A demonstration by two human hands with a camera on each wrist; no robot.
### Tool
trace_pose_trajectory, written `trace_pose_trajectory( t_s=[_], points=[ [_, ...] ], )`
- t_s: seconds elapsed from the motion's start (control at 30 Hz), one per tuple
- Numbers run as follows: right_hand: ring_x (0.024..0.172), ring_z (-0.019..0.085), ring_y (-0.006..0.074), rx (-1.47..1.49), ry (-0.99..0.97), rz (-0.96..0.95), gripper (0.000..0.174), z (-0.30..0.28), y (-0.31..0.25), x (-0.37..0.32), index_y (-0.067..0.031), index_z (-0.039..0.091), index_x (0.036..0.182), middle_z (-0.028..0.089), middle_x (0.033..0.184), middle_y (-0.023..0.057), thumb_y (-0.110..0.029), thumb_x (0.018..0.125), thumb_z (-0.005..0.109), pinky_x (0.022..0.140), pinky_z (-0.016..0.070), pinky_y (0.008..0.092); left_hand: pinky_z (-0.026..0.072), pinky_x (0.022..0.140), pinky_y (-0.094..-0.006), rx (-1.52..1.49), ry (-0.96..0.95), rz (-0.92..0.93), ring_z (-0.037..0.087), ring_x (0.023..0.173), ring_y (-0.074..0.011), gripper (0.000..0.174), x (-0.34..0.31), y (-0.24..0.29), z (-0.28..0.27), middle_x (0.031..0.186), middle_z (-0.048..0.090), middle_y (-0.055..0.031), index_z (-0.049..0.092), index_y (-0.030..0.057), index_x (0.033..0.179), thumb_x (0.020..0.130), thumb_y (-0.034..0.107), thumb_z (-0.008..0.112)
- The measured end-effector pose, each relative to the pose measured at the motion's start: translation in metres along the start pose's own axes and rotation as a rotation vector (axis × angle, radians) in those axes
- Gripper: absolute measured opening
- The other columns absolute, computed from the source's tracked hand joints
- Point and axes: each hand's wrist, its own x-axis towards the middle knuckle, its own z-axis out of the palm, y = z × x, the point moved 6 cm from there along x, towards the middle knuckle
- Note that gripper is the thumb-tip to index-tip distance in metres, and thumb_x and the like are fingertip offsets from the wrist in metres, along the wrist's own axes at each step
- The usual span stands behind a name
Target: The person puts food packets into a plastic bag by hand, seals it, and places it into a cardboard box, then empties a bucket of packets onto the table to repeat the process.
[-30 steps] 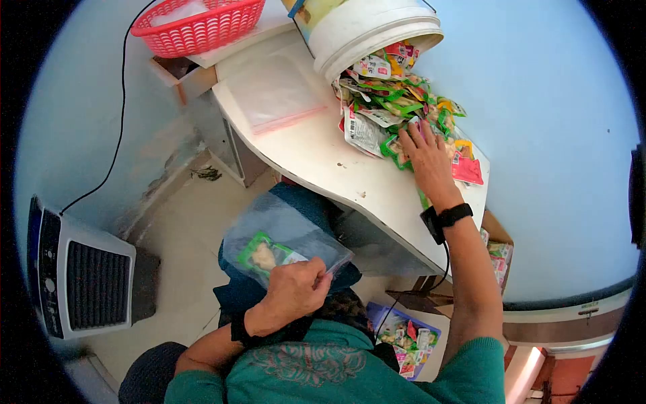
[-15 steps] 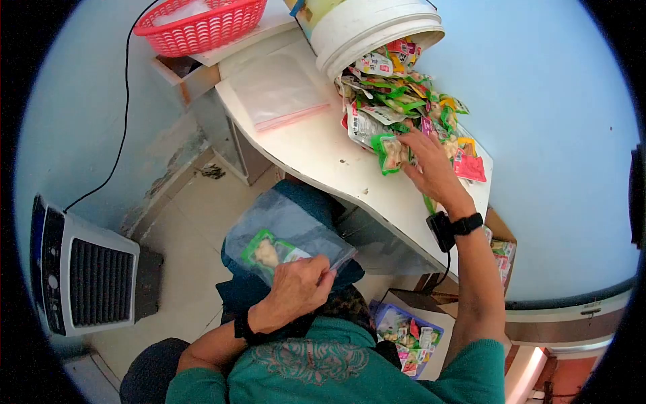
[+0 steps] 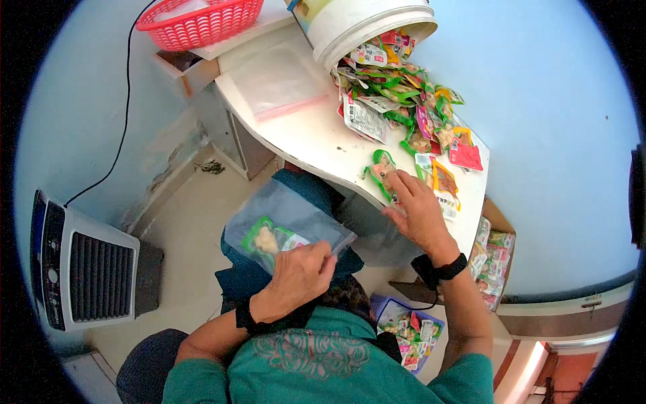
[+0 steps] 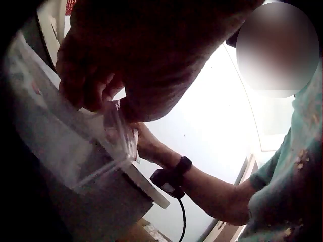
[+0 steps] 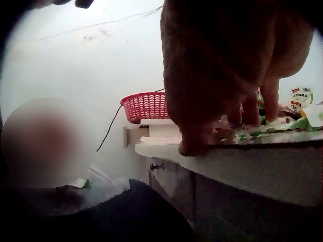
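My left hand (image 3: 296,279) grips the edge of a clear plastic bag (image 3: 296,209) over the lap. Inside the bag lies a green-edged snack packet (image 3: 264,239). In the left wrist view the left hand (image 4: 96,65) is dark above the clear film (image 4: 91,151). My right hand (image 3: 420,212) is at the table's front edge, fingertips on another green-edged snack packet (image 3: 381,168) lying on the tabletop. From the right wrist view, the right hand's (image 5: 227,75) fingers point down to the table, thumb apart from them at the edge.
A tipped white bucket (image 3: 370,34) spills a heap of snack packets (image 3: 393,87) over the white table (image 3: 316,145). Flat clear bags (image 3: 279,81) lie left of it, near a red basket (image 3: 202,27). Below right stand a carton (image 3: 494,259) and a purple bin (image 3: 431,323) of packets.
My right hand has come back from the heap toward the table's front edge, and the green-edged packet under its fingers has slid along. The left hand keeps its hold on the bag.
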Motion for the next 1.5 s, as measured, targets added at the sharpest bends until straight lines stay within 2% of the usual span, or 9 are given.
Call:
trace_pose_trajectory(
  t_s=[0.4,0.5,0.6,0.63,0.7,0.8,0.93,1.33,1.5],
  points=[
    [0.117,0.054,0.0385,-0.003,0.084,0.009,0.061,0.003,-0.007,-0.026,-0.005,0.051,0.134,0.051,0.134,0.0194,0.001,0.076,0.069,0.099,0.0455,0.045,0.0488,0.053,-0.046,0.068,0.024,0.05,0.064,0.061,-0.0344,0.008,-0.002,0.005,0.006,0.069,0.063,-0.0158,0.062,0.0064,0.087,0.084,0.012,0.067],
    [0.11,0.058,0.0385,0.037,0.209,0.006,0.051,0.005,-0.005,-0.034,-0.004,0.056,0.129,0.057,0.128,0.0201,0.004,0.079,0.064,0.097,0.0478,0.0433,0.0486,0.052,-0.0454,0.062,0.05,0.059,0.063,0.06,-0.0335,0.008,-0.002,0.006,0.003,0.068,0.063,-0.0151,0.062,0.0065,0.086,0.084,0.012,0.067],
    [0.098,0.064,0.0347,0.309,0.402,0.15,0.034,0.001,0.004,-0.054,-0.0025,0.063,0.12,0.065,0.116,0.0202,0.002,0.086,0.06,0.089,0.0517,0.0395,0.0481,0.051,-0.0444,0.089,0.069,0.058,0.063,0.058,-0.0325,0.007,-0.001,0.01,0.0,0.065,0.062,-0.014,0.062,0.0068,0.087,0.085,0.011,0.067],
    [0.087,0.068,0.0245,0.48,0.414,0.446,0.021,-0.005,0.003,-0.063,0.0,0.067,0.113,0.072,0.101,0.0147,-0.002,0.094,0.057,0.08,0.0535,0.0326,0.0479,0.051,-0.044,0.1,0.073,0.056,0.063,0.058,-0.0321,0.007,0.0,0.011,-0.001,0.065,0.061,-0.0136,0.062,0.0069,0.087,0.085,0.011,0.067],
    [0.085,0.068,0.0154,0.9,0.347,0.696,0.021,0.004,0.007,-0.087,-0.0001,0.069,0.112,0.073,0.097,0.0078,-0.006,0.096,0.058,0.077,0.0525,0.0273,0.0475,0.05,-0.0434,0.105,0.086,0.048,0.062,0.057,-0.0313,0.007,0.0,0.011,-0.003,0.064,0.061,-0.013,0.062,0.0071,0.088,0.085,0.01,0.067],
    [0.081,0.068,0.0122,1.213,0.162,0.824,0.021,0.019,-0.005,-0.115,0.0017,0.068,0.114,0.072,0.093,0.0045,-0.008,0.096,0.059,0.074,0.0535,0.0264,0.0471,0.049,-0.0417,0.101,0.11,0.06,0.062,0.055,-0.0293,0.009,0.0,0.011,-0.003,0.063,0.06,-0.0125,0.062,0.0073,0.09,0.084,0.011,0.069],
    [0.079,0.07,0.0155,1.689,-0.003,1.024,0.021,0.037,-0.046,-0.127,0.0055,0.066,0.11,0.072,0.093,0.0082,-0.007,0.093,0.064,0.074,0.0582,0.0309,0.0471,0.048,-0.0405,0.115,0.145,0.076,0.061,0.054,-0.0288,0.01,0.0,0.012,-0.001,0.062,0.059,-0.012,0.062,0.0073,0.093,0.085,0.01,0.068],
    [0.106,0.065,0.0193,2.064,-0.133,0.865,0.029,0.11,-0.081,-0.096,0.0004,0.057,0.125,0.066,0.119,0.0105,-0.002,0.097,0.057,0.096,0.0525,0.036,0.0471,0.047,-0.0388,0.15,0.131,0.137,0.061,0.052,-0.0252,0.023,-0.003,0.018,0.004,0.06,0.059,-0.0084,0.065,0.004,0.106,0.084,0.01,0.067],
    [0.105,0.063,0.0179,2.093,-0.23,0.807,0.027,0.13,-0.092,-0.077,-0.0001,0.055,0.125,0.064,0.12,0.0091,-0.004,0.098,0.054,0.091,0.0535,0.0325,0.0475,0.047,-0.0389,0.12,0.129,0.159,0.062,0.053,-0.0262,0.023,-0.005,0.02,0.007,0.063,0.061,-0.01,0.066,0.0034,0.108,0.086,0.012,0.066]
  ],
)
